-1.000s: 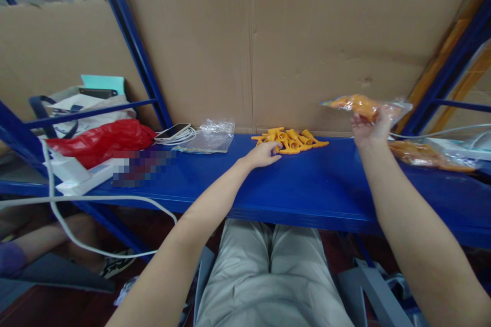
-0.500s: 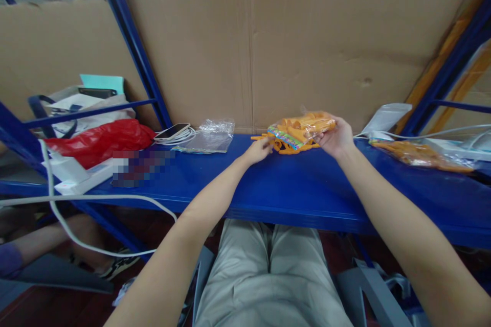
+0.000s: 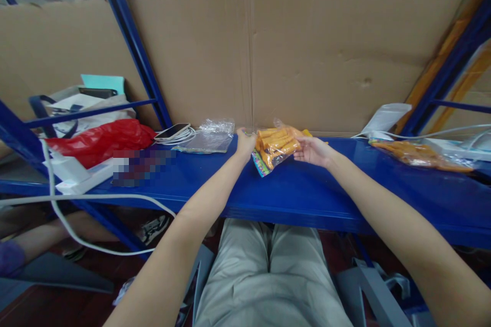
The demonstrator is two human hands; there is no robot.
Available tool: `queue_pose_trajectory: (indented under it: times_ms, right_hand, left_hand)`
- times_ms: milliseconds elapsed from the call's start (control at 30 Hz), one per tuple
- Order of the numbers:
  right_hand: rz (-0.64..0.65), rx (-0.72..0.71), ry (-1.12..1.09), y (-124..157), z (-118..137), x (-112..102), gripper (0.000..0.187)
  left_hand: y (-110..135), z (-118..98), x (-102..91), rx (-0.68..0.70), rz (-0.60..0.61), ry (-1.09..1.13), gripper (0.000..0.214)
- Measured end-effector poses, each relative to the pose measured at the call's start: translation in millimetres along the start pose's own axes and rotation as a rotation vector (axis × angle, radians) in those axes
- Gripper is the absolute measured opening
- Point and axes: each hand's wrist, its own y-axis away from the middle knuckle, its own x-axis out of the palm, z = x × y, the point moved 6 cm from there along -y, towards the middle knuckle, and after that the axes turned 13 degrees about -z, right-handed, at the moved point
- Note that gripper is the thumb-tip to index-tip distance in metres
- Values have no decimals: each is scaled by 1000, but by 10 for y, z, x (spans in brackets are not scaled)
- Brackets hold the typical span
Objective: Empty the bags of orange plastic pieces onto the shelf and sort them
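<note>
Orange tapered pieces in a clear plastic bag (image 3: 277,144) are gripped at their right end by the right hand (image 3: 314,151). The left hand (image 3: 246,143) is set against the left edge; its fingers are partly hidden, so whether film is pinched there cannot be told. The step in hand seems to be two-handed handling of the bag above the blue desk (image 3: 280,194); for the next move, steady support of the slick film is called for. A loose orange piece (image 3: 306,133) is partly hidden behind. Farther out, a flat clear bag (image 3: 213,139) is seen at left, another filled bag (image 3: 418,155) at right.
</note>
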Motion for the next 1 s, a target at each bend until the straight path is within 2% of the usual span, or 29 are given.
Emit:
queue_pose_trajectory:
  times_ms: [100, 133, 233, 367, 433, 533, 600, 733, 833, 900, 1000]
  right_hand:
    - [-4, 16, 83, 28, -51, 27, 11]
    - [-4, -8, 125, 36, -57, 33, 11]
    - [-9, -106, 265, 47, -79, 43, 15]
    - [3, -192, 343, 22, -141, 94, 19]
    - [3, -214, 315, -2, -166, 130, 30]
    - [-20, -213, 253, -26, -200, 177, 59]
    - [-16, -209, 221, -29, -220, 206, 68]
    - [33, -269, 234, -49, -246, 233, 75]
    - [101, -388, 344, -95, -248, 241, 85]
    - [134, -553, 443, -105, -199, 245, 87]
    - [111, -830, 624, -68, -94, 234, 78]
  left_hand:
    - [-28, 77, -94, -98, -132, 3, 58]
    - [-28, 53, -115, -70, -145, -7, 59]
    - [14, -63, -164, 43, -130, -108, 59]
    - [131, -192, -217, 85, -87, -303, 63]
    - [190, -258, -225, 116, -78, -367, 66]
    - [275, -366, -182, 233, -63, -431, 66]
    - [346, -425, -90, 348, 16, -463, 63]
    - [512, -417, 153, 500, 346, -566, 51]
    - [543, -391, 199, 521, 434, -593, 47]
    - [525, -392, 191, 516, 427, -578, 47]
    - [502, -383, 185, 499, 418, -582, 46]
